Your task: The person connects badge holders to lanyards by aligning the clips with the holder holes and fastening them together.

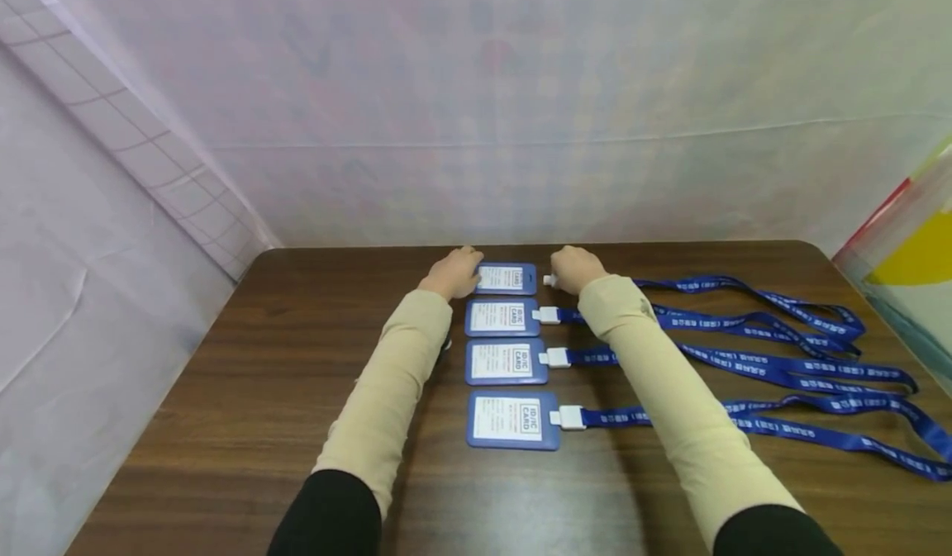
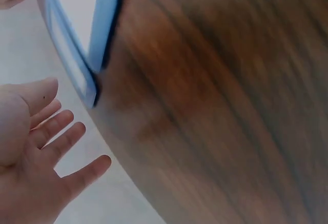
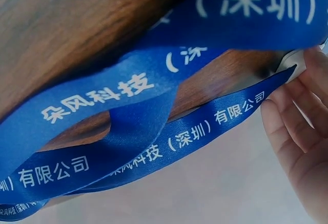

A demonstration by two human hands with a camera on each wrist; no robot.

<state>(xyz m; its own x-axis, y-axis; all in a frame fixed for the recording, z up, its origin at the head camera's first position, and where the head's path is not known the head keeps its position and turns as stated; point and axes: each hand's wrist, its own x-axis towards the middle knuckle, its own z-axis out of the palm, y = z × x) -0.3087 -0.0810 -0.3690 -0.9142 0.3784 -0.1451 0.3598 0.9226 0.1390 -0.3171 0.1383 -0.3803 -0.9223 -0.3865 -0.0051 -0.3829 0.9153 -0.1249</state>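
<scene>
At the back of the table a blue badge holder (image 1: 528,279) with a white ID card lies flat, its slot end facing right. My left hand (image 1: 452,273) is at its left end; in the left wrist view the fingers (image 2: 66,126) are spread and relaxed. My right hand (image 1: 576,269) pinches the white clip (image 1: 549,280) of a blue lanyard (image 3: 205,124) printed with white characters. A small gap separates this clip from the holder. Toward me lie three more blue badge holders, among them a front one (image 1: 513,420), each joined to a white clip and lanyard.
Several blue lanyard straps (image 1: 803,366) trail in loops toward the right edge of the brown wooden table (image 1: 245,391). White sheeting (image 1: 446,85) hangs right behind the table's back edge. A yellow and clear item (image 1: 918,250) stands beyond the right edge.
</scene>
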